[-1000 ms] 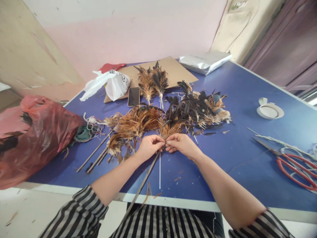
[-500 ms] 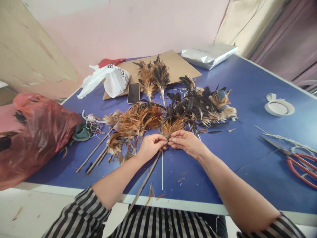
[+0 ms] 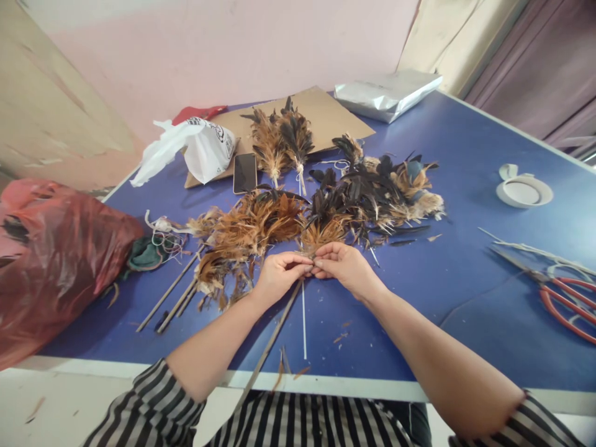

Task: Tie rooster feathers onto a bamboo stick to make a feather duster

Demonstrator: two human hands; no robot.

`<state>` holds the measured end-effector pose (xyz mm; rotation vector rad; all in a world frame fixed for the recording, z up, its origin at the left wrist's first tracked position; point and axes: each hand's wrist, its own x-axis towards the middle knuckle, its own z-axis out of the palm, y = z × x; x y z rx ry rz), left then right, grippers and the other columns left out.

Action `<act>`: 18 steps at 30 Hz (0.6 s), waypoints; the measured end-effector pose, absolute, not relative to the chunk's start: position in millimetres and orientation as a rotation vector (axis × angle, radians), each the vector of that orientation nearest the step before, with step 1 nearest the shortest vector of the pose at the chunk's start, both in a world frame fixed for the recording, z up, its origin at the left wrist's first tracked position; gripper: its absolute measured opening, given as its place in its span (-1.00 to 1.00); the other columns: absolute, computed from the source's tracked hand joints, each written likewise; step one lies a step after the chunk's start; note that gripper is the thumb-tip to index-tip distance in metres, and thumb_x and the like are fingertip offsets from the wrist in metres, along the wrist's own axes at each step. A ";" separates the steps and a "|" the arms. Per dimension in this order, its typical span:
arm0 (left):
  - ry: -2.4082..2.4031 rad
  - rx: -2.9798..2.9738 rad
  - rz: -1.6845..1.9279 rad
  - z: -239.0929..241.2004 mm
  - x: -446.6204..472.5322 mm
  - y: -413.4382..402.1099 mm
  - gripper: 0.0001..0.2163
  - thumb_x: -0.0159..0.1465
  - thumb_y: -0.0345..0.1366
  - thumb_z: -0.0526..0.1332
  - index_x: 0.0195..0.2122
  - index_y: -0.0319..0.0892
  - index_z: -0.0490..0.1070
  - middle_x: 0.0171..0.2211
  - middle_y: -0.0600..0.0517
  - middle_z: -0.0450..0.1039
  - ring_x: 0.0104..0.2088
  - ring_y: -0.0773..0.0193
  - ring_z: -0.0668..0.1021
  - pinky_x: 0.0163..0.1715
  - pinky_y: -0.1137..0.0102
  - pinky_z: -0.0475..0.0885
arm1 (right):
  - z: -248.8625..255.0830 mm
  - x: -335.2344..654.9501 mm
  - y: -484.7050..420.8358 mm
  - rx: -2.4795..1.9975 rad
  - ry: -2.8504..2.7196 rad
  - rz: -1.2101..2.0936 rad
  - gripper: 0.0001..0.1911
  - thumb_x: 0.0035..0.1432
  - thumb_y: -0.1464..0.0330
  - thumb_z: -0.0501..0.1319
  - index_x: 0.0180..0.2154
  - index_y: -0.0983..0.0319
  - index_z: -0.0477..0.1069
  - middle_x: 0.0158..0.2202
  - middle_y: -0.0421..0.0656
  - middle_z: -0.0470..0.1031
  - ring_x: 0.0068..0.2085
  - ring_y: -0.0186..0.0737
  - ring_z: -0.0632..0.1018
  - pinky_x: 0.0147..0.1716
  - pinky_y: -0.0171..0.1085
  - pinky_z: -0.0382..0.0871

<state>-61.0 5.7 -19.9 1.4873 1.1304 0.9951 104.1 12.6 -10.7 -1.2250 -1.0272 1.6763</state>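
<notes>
My left hand (image 3: 282, 276) and my right hand (image 3: 342, 268) meet at the table's middle, thumbs and fingers pinched together at the feathered end of a feather duster. Its thin wooden stick (image 3: 272, 344) slants down past the table's front edge towards my body. Brown feathers (image 3: 325, 233) fan out just beyond my fingertips. What exactly lies between the fingertips is hidden. Left of my hands is a heap of orange-brown feathers (image 3: 256, 223); black feathers (image 3: 358, 195) lie beyond them to the right.
Two tied feather bundles (image 3: 283, 139) rest on cardboard (image 3: 326, 112), near a phone (image 3: 244, 173) and a white plastic bag (image 3: 209, 152). A red bag (image 3: 69, 248) bulges at left beside several sticks (image 3: 170, 292). Red-handled scissors (image 3: 565, 298) and a small white dish (image 3: 524, 190) lie right.
The fingers have shifted slightly at the feathers' base, my right hand's fingertips lying closer over the left's. The view has moved a little; the things on the table stay put.
</notes>
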 end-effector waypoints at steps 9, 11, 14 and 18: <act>1.100 1.592 1.012 -19.5 -62.4 7.7 -0.87 0.09 -0.31 0.26 -0.36 -0.23 0.53 -0.36 -0.05 0.51 -0.37 0.29 0.54 -0.35 0.41 0.46 | -13.6 103.5 13.1 -1.214 -1.030 1.634 -0.85 -0.03 0.56 0.22 -0.37 0.29 0.28 -0.58 -0.23 0.47 -0.52 -0.39 0.54 -0.52 -0.44 0.46; 1.098 1.642 1.012 -19.3 -63.0 7.9 -0.87 0.10 -0.32 0.25 -0.35 -0.23 0.53 -0.36 -0.05 0.51 -0.35 0.29 0.53 -0.31 0.41 0.45 | -13.1 103.2 13.8 -1.242 -1.029 1.620 -0.84 -0.03 0.58 0.20 -0.38 0.29 0.27 -0.59 -0.24 0.46 -0.53 -0.39 0.54 -0.53 -0.45 0.45; 1.097 1.680 1.024 -19.6 -63.4 8.0 -0.87 0.08 -0.33 0.27 -0.34 -0.21 0.54 -0.36 -0.04 0.51 -0.34 0.30 0.53 -0.29 0.42 0.43 | -13.8 101.7 15.0 -1.287 -1.044 1.587 -0.84 -0.02 0.59 0.18 -0.38 0.28 0.25 -0.61 -0.26 0.44 -0.55 -0.40 0.53 -0.55 -0.46 0.44; 1.114 1.700 1.045 -19.1 -62.0 7.6 -0.86 0.05 -0.31 0.31 -0.35 -0.19 0.54 -0.36 -0.02 0.52 -0.33 0.31 0.53 -0.28 0.43 0.43 | -19.8 98.2 15.3 -1.298 -1.110 1.495 -0.83 -0.04 0.60 0.16 -0.40 0.26 0.25 -0.59 -0.30 0.40 -0.56 -0.40 0.52 -0.58 -0.45 0.44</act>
